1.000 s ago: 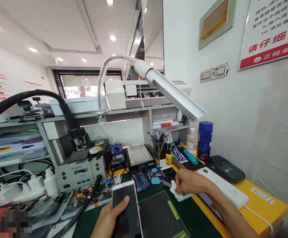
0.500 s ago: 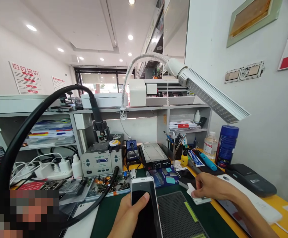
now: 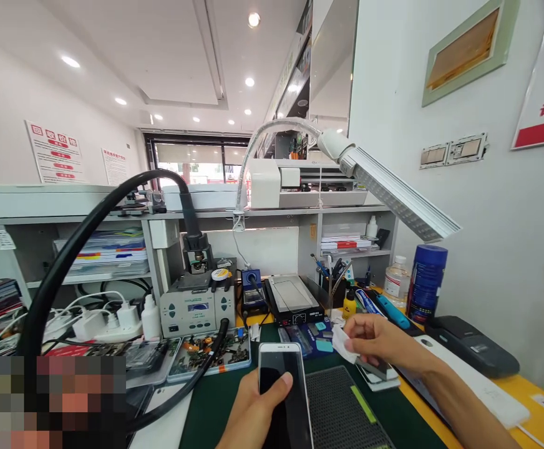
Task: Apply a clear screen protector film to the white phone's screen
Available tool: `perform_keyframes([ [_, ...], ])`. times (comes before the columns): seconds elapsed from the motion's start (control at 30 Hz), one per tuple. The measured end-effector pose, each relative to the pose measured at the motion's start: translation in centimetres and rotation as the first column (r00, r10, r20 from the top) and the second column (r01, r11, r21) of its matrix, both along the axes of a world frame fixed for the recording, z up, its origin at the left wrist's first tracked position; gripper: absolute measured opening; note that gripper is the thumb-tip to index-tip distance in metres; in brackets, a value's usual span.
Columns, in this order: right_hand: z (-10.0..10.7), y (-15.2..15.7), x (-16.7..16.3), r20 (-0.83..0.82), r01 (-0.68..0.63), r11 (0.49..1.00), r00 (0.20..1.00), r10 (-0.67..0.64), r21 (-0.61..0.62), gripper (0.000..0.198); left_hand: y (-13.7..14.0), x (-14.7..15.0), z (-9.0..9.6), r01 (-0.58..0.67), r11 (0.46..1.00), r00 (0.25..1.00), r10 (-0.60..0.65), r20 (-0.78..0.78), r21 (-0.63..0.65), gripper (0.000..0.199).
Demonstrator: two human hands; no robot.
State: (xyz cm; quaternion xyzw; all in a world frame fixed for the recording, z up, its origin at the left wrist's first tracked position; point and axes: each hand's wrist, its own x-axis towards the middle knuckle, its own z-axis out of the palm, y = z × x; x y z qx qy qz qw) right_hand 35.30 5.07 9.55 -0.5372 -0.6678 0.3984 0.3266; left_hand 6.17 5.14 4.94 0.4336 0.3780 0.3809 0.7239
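A white-framed smartphone (image 3: 291, 424) with a dark screen rests in my left hand (image 3: 256, 408), fingers wrapped round its side and the thumb lying on the glass. To its right, my right hand (image 3: 375, 340) pinches a crumpled white tissue (image 3: 344, 344) between thumb and fingers. Below that hand lie a grey slab-shaped item and a pale, flat, phone-like item (image 3: 378, 382). A dark perforated mat (image 3: 337, 399) with a yellow-green strip lies between the hands, on a green work mat (image 3: 220, 399).
A black hose (image 3: 61, 268) arches over the left side from a rework station (image 3: 197, 308). A tray of small parts (image 3: 209, 355) is in front of it. A heated plate unit (image 3: 295, 299), yellow bottle (image 3: 349, 304) and blue canister (image 3: 426, 284) stand at the back. A lamp (image 3: 393, 187) hangs above.
My right hand has come up and left with the tissue, away from the flat items at the right. The smartphone stays in my left hand. The whole view has shifted slightly.
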Motion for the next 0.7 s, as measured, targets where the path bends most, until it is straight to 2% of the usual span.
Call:
perform_keyframes([
  [0.17, 0.6, 1.1, -5.5, -0.2, -0.046, 0.998, 0.978, 0.054, 0.047, 0.04, 0.1, 0.1, -0.3, 0.006, 0.996, 1.0, -0.008, 0.026, 0.085, 0.052],
  [0.27, 0.0, 1.9, -8.2, -0.21, -0.075, 0.996, 0.974, 0.085, 0.052, 0.039, 0.5, 0.0, -0.4, -0.002, 0.995, 0.999, -0.003, 0.048, 0.104, 0.052],
  [0.43, -1.6, 2.3, -10.3, -0.278, 0.046, 0.991, 0.961, -0.01, 0.124, 0.041, 1.3, -0.3, -0.6, -0.085, 0.987, 0.992, 0.072, 0.103, 0.134, 0.049],
  [0.53, -2.0, 2.4, -10.7, -0.306, 0.08, 0.994, 0.95, -0.055, 0.071, 0.045, 1.5, -0.5, -0.3, -0.106, 0.987, 0.991, 0.094, 0.097, 0.122, 0.044],
  [0.7, -2.3, 2.3, -11.4, -0.353, 0.01, 0.994, 0.934, -0.047, -0.106, 0.049, 1.4, -1.0, 0.7, -0.142, 0.986, 0.983, 0.13, 0.133, 0.086, 0.044],
])
